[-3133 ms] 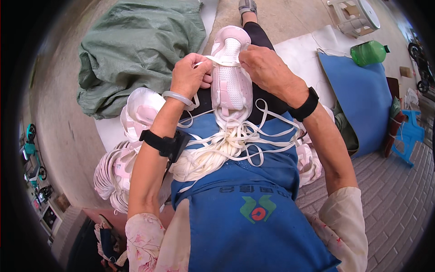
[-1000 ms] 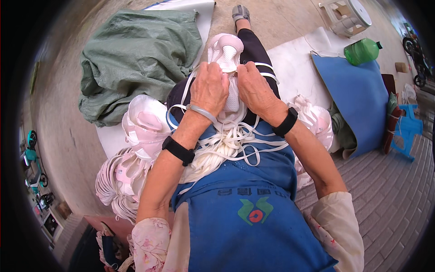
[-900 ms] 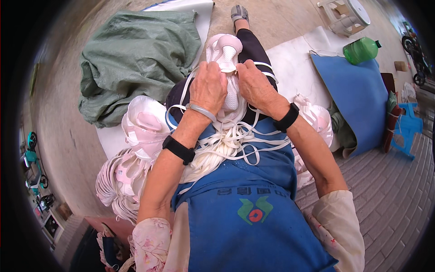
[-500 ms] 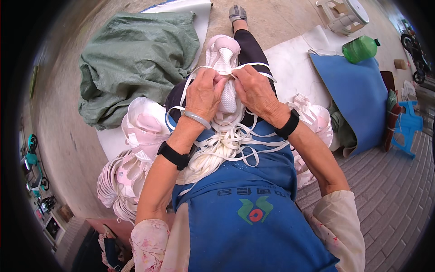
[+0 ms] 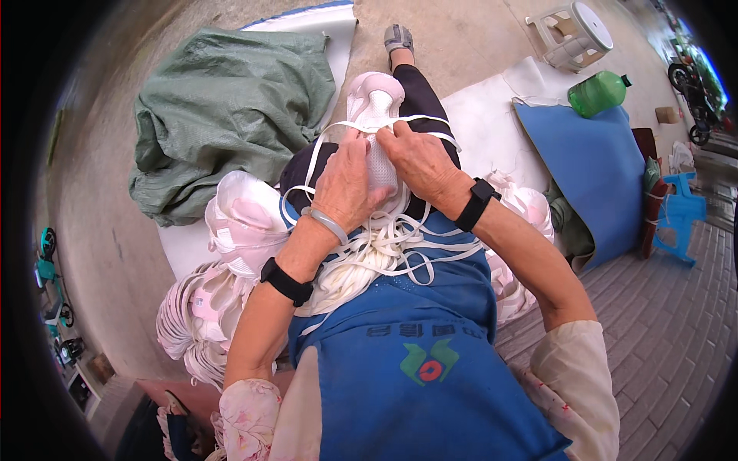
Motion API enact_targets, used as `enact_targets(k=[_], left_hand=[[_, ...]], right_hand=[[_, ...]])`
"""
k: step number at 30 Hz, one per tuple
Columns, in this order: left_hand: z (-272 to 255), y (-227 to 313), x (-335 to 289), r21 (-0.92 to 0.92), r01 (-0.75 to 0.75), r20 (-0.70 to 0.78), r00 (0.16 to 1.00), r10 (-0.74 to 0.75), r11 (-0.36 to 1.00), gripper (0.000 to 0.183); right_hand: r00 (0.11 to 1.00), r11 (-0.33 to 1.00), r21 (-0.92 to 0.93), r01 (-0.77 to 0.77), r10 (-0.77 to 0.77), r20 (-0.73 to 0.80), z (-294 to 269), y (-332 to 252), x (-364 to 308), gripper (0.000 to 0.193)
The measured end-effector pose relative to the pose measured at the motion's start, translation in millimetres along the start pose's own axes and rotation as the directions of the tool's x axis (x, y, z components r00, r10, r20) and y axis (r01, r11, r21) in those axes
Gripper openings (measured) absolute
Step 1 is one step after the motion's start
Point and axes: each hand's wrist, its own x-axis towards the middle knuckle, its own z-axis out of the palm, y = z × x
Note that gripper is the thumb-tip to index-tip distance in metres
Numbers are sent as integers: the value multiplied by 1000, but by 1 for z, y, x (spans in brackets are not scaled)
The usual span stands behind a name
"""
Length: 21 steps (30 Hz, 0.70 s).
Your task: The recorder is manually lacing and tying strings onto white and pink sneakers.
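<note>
Both hands' grip slid down, left hand (image 5: pixel 346 184) and right hand (image 5: pixel 419 157) closed on pink shoe upper (image 5: pixel 377 115), lengthwise away.

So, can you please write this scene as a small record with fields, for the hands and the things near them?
left hand: presses on the pale pink and white mesh shoe upper on the lap
right hand: grips the same upper, beside a flat white lace
lap: heap of loose white laces on blue apron
person's left: stack of pink uppers, crumpled green sack
person's right: green plastic jug
</note>
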Motion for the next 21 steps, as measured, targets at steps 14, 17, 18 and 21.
enact_targets(k=[14, 17, 18, 21], left_hand=[[3, -2, -8, 216, -152, -37, 986, 163, 965, 62], [-1, -11, -9, -75, -172, -7, 985, 172, 982, 57], [0, -12, -10, -11, -171, 44, 984, 172, 985, 56], [15, -9, -14, 122, -208, 53, 978, 203, 971, 63]], right_hand=[[987, 991, 61, 116, -108, -121, 0, 15, 0, 12], [954, 974, 141, 177, -134, -268, 0, 17, 2, 9], [957, 975, 140, 170, -130, -259, -3, 15, 4, 9], [945, 903, 420, 88, 58, -322, -22, 0, 6, 7]])
